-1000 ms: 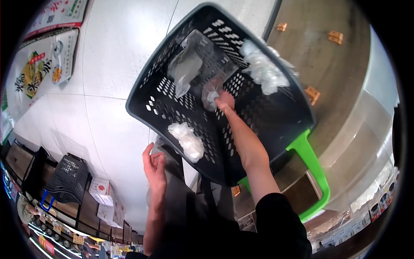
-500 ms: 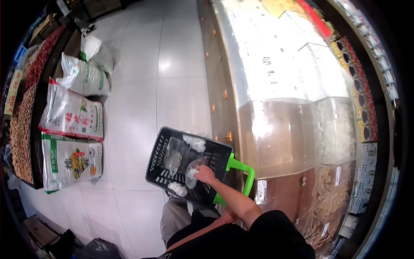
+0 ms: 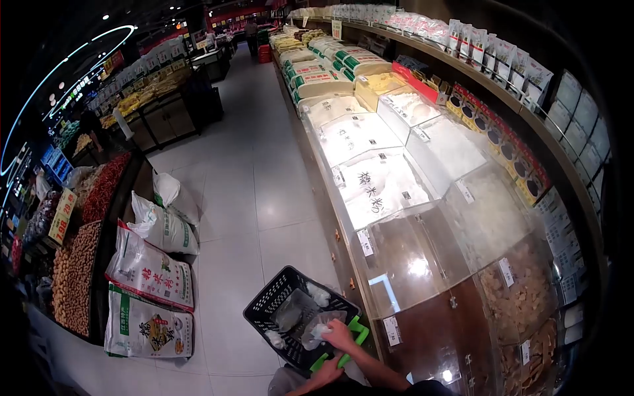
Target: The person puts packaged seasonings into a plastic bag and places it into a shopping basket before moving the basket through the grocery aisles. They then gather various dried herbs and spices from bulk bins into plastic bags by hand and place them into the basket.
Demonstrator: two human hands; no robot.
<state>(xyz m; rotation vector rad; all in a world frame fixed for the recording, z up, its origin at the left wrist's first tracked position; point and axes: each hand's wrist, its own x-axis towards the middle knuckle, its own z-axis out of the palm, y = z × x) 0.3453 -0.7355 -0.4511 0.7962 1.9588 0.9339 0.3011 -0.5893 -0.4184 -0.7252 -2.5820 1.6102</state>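
A black shopping basket with a green handle is in front of my legs. Inside lie several clear plastic bags with white contents, among them one at the far side and one at the near left. A mostly flat clear bag rests in the middle. Over the basket, my right hand is closed on a clear plastic bag with something white in it. My left hand is closed around the green handle at the basket's near side.
To the right runs a counter of clear-lidded bins holding white powder and dried pieces. Printed sacks stand on the tiled floor at left, beside bins of nuts. Further down the aisle are more displays and a person.
My view has tilted up, bringing the far aisle and shelves into sight, and the basket appears lower. My right hand stays on the bag in the basket.
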